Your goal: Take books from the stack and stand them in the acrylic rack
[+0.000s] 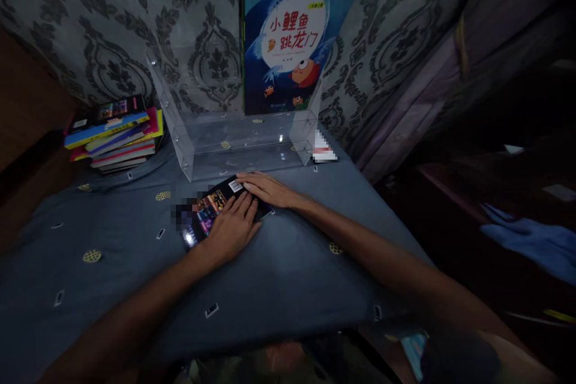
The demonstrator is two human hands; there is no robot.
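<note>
This looked like a home: grey damask-patterned wallpaper (108, 18) spanned the frame's top, and pale purple draped fabric (411, 114) hung upper right.

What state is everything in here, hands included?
Black book: flat on tablecloth, barcode side up
Left hand: open, palm down on black book
Right hand: open, fingers beside the barcode
Blue book: upright on clear stand
Clear stand: upright
Book pile: stacked flat, uneven
Blue fabric: rumpled

"Where was the head camera?"
"Worn on the head, facing forward and down over the desk (288, 288)."
"How near?"
"Close: the left hand (234, 222) and right hand (270, 189) lay near mid-frame, the patterned wall (105, 24) rising across the top."
</note>
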